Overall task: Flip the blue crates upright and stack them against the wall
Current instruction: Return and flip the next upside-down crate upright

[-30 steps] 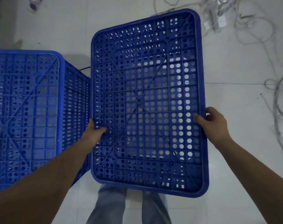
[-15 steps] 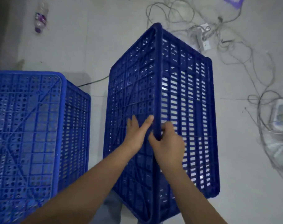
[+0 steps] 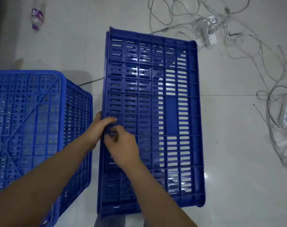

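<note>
Blue crate now tipped onto its side, left hand and right hand both gripping its edge; no legible writing.

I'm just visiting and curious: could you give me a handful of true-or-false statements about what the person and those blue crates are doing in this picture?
1. Both hands grip the same crate. True: the left hand and right hand hold the left edge of the crate on its side.
2. That crate already sits upright with its opening facing up. False: a slotted side wall faces the camera.
3. A second blue crate stands to the left, bottom up. True.
4. The two crates are stacked on each other. False: they stand side by side on the floor.
5. Loose cables lie on the floor at the upper right. True.
</note>
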A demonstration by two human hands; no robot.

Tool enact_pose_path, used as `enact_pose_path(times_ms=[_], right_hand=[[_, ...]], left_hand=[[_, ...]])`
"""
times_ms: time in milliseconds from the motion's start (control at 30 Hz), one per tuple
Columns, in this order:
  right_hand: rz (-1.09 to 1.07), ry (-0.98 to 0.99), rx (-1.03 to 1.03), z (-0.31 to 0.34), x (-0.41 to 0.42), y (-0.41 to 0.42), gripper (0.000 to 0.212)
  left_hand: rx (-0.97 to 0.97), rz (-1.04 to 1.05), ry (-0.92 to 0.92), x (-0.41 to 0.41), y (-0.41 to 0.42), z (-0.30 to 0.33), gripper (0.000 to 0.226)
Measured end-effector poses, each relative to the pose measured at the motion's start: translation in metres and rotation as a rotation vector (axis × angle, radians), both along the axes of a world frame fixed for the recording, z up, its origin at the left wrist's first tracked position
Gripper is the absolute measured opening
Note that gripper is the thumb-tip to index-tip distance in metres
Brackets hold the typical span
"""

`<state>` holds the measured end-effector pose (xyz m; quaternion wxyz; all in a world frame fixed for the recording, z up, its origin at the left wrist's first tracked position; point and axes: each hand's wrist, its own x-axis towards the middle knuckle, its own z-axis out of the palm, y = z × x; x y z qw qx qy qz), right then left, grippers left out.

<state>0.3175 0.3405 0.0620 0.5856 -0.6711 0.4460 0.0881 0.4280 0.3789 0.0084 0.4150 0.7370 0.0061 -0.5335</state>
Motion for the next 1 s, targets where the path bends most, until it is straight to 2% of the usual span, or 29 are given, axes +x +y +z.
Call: enact_pose_path(times_ms=[67, 133, 233, 300, 400, 467, 533, 633, 767, 867, 1000], right_hand=[[0.010, -0.037, 0.027, -0.003, -0.014, -0.006, 0.035], [-0.047, -0.028, -0.063, -0.006, -0.035, -0.021, 0.031], [-0.251, 0.006, -0.257, -0.010, -0.070, -0.053, 0.024], [-0.390, 0.032, -0.360, -0.012, -0.089, -0.077, 0.021], [-0.523, 0.094, -0.398, -0.018, -0.109, -0.105, 0.028], [-0.547, 0.139, -0.318, -0.025, -0.117, -0.119, 0.039], [-0.496, 0.207, -0.142, -0.035, -0.120, -0.125, 0.043], [-0.431, 0.218, 0.058, -0.048, -0.121, -0.117, 0.030], [-0.572, 0.143, 0.145, -0.054, -0.123, -0.111, 0.026], [-0.602, 0.108, 0.273, -0.053, -0.127, -0.115, 0.009], [-0.611, 0.082, 0.264, -0.053, -0.128, -0.115, 0.011]], left_hand=[[0.051, 0.093, 0.033, 0.009, 0.004, -0.008, 0.066], [0.106, 0.187, 0.099, 0.018, 0.011, -0.019, 0.086], [0.178, 0.305, 0.137, 0.024, 0.028, -0.035, 0.073], [0.204, 0.325, 0.144, 0.025, 0.035, -0.040, 0.079], [0.200, 0.313, 0.118, 0.023, 0.035, -0.037, 0.088], [0.207, 0.264, 0.017, 0.019, 0.030, -0.032, 0.082], [0.203, 0.204, -0.161, 0.011, 0.024, -0.028, 0.075], [0.275, 0.122, -0.411, -0.007, 0.018, -0.018, 0.072], [0.405, -0.217, -0.710, -0.051, 0.024, -0.007, 0.081], [0.516, -0.385, -0.723, -0.084, 0.024, -0.003, 0.083], [0.513, -0.552, -0.623, -0.108, 0.019, 0.002, 0.089]])
